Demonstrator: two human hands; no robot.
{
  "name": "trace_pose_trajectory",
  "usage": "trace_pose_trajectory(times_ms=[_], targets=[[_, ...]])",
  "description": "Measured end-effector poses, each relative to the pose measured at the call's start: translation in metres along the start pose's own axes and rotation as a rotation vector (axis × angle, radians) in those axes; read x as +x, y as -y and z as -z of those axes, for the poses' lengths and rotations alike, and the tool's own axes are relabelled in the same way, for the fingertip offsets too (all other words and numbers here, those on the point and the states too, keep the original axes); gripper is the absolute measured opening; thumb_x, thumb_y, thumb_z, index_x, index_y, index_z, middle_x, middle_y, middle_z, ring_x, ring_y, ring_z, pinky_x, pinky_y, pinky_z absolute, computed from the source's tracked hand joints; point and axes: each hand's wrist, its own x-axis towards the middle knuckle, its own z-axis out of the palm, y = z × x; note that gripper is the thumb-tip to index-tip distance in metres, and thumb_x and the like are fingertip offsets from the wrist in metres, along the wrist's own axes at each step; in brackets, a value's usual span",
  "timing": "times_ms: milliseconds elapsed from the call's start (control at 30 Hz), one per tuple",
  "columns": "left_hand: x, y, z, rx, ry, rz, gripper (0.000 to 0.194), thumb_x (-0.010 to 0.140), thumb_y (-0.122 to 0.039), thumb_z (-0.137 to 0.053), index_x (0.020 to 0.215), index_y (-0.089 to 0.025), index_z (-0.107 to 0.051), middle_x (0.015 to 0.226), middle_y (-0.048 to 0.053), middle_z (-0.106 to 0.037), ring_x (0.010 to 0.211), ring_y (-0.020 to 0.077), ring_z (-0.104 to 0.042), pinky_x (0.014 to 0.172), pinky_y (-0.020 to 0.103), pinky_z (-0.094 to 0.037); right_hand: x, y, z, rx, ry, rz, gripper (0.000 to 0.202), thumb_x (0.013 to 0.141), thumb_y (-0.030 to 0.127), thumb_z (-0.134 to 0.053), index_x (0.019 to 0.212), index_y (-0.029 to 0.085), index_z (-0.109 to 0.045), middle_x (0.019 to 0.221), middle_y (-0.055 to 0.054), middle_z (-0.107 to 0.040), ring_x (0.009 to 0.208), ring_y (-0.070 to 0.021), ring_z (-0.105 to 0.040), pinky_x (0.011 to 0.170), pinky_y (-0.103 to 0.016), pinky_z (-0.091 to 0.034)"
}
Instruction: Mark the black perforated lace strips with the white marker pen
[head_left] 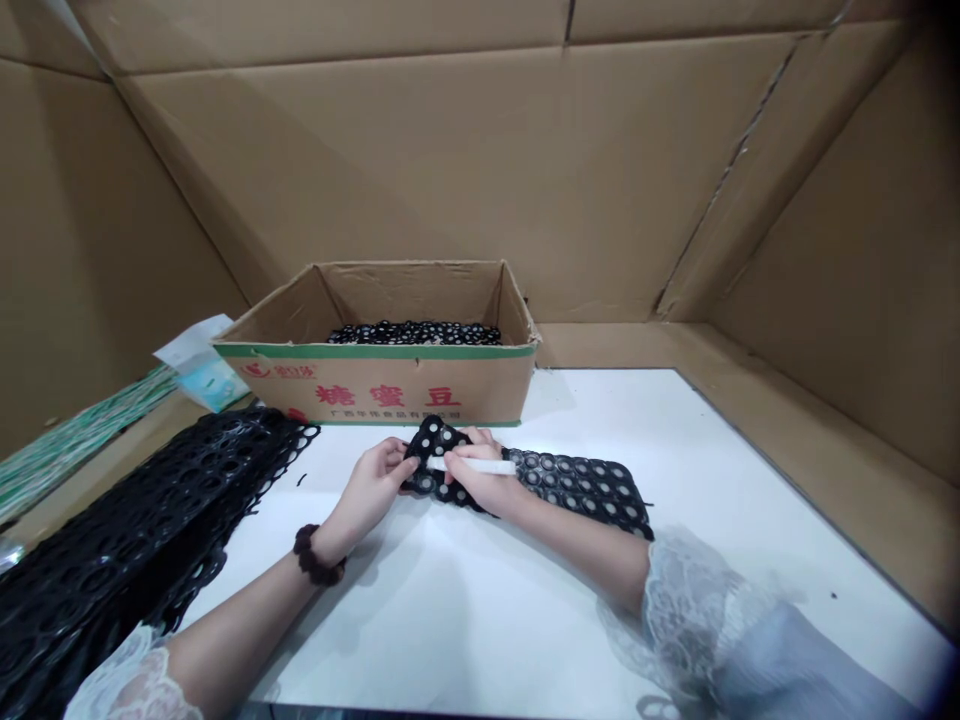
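A black sheet of joined rings [574,482], with pale discs in its holes, lies across the white tabletop in front of the box. My left hand [379,478] pinches the sheet's left end, thumb on top and fingers curled at the edge. In my right hand [480,480] is a slim white pen-like stick [487,466], held like a pen. Its tip points left onto the sheet near my left thumb. What the tip touches is too small to make out. My right hand covers the middle of the sheet.
Behind the sheet stands an open cardboard box [390,385] holding black pieces with pale dots [416,333]. At left lie stacked black ring sheets [142,510], a blue-white packet [206,365] and green-white strands [90,430]. Cardboard walls [450,170] enclose the white table [420,620].
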Motion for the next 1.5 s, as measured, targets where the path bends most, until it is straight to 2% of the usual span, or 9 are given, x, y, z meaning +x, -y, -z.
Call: trace_pose_trajectory(times_ms=[167, 400, 667, 767, 867, 967, 1033, 1233, 1500], targets=[[-0.008, -0.005, -0.004, 0.244, -0.095, -0.15, 0.014, 0.075, -0.03, -0.053, 0.078, -0.017, -0.05, 0.067, 0.0, -0.058, 0.063, 0.0131, -0.054, 0.057, 0.022, -0.04, 0.0, 0.002, -0.004, -0.084, -0.028, 0.02, 0.031, 0.079, 0.031, -0.047, 0.053, 0.019, -0.06, 0.097, -0.003, -0.05, 0.102, -0.0202, -0.037, 0.089, -0.037, -0.024], [0.005, -0.001, 0.007, -0.05, 0.035, 0.057, 0.018, 0.071, -0.029, -0.055, 0.076, -0.017, -0.044, 0.052, -0.007, -0.043, 0.047, 0.0087, -0.044, 0.044, 0.019, -0.035, 0.002, 0.001, 0.005, 0.143, -0.005, -0.01, 0.033, 0.076, 0.017, -0.042, 0.048, 0.019, -0.06, 0.082, -0.001, -0.055, 0.099, -0.0182, -0.044, 0.091, -0.031, -0.026], [0.007, 0.002, 0.007, -0.1, 0.036, 0.068, 0.015, 0.072, -0.028, -0.053, 0.077, -0.017, -0.043, 0.056, -0.007, -0.04, 0.048, 0.0079, -0.041, 0.044, 0.018, -0.032, 0.001, 0.003, 0.005, 0.138, 0.014, -0.039, 0.03, 0.075, 0.019, -0.046, 0.05, 0.02, -0.062, 0.095, -0.001, -0.054, 0.106, -0.0193, -0.039, 0.094, -0.034, -0.023], [-0.001, -0.004, -0.002, 0.069, -0.041, 0.008, 0.013, 0.075, -0.029, -0.05, 0.078, -0.019, -0.043, 0.056, -0.006, -0.042, 0.05, 0.0099, -0.044, 0.047, 0.02, -0.033, 0.002, 0.002, 0.002, 0.099, 0.02, -0.039, 0.032, 0.078, 0.022, -0.045, 0.05, 0.019, -0.062, 0.099, -0.002, -0.053, 0.108, -0.0198, -0.037, 0.094, -0.036, -0.021], [-0.017, -0.011, -0.015, 0.425, -0.157, -0.161, 0.008, 0.08, -0.028, -0.042, 0.082, -0.02, -0.044, 0.062, -0.003, -0.052, 0.055, 0.0126, -0.047, 0.053, 0.023, -0.034, 0.002, 0.003, -0.003, 0.017, 0.016, -0.02, 0.035, 0.08, 0.027, -0.045, 0.05, 0.019, -0.061, 0.103, -0.002, -0.051, 0.107, -0.0208, -0.037, 0.093, -0.039, -0.021], [-0.024, -0.015, -0.02, 0.611, -0.17, -0.242, 0.01, 0.083, -0.027, -0.038, 0.087, -0.02, -0.045, 0.067, -0.001, -0.056, 0.057, 0.0139, -0.049, 0.056, 0.025, -0.034, 0.002, 0.003, -0.004, -0.008, 0.003, -0.016, 0.035, 0.08, 0.028, -0.046, 0.05, 0.019, -0.061, 0.1, -0.002, -0.051, 0.105, -0.0209, -0.037, 0.092, -0.039, -0.022], [-0.02, -0.015, -0.015, 0.563, -0.164, -0.226, 0.01, 0.083, -0.029, -0.04, 0.084, -0.02, -0.044, 0.064, -0.002, -0.054, 0.056, 0.0137, -0.049, 0.055, 0.025, -0.036, 0.003, 0.003, -0.002, 0.046, -0.01, -0.033, 0.034, 0.079, 0.025, -0.045, 0.05, 0.019, -0.062, 0.095, -0.002, -0.053, 0.103, -0.0199, -0.039, 0.092, -0.037, -0.022], [0.0, -0.006, 0.003, 0.093, -0.088, 0.018, 0.019, 0.074, -0.036, -0.052, 0.08, -0.02, -0.043, 0.058, -0.006, -0.047, 0.053, 0.0118, -0.05, 0.048, 0.022, -0.042, 0.004, 0.001, 0.003, 0.183, -0.028, -0.034, 0.033, 0.076, 0.019, -0.044, 0.048, 0.02, -0.061, 0.086, -0.001, -0.056, 0.101, -0.0186, -0.043, 0.093, -0.032, -0.024], [-0.006, -0.009, -0.006, 0.047, -0.142, -0.013, 0.018, 0.072, -0.033, -0.053, 0.076, -0.018, -0.044, 0.053, -0.007, -0.046, 0.047, 0.0092, -0.047, 0.044, 0.018, -0.039, 0.003, 0.001, 0.004, 0.17, -0.002, -0.014, 0.033, 0.078, 0.02, -0.045, 0.05, 0.021, -0.063, 0.094, -0.001, -0.055, 0.104, -0.0194, -0.04, 0.094, -0.034, -0.023]])
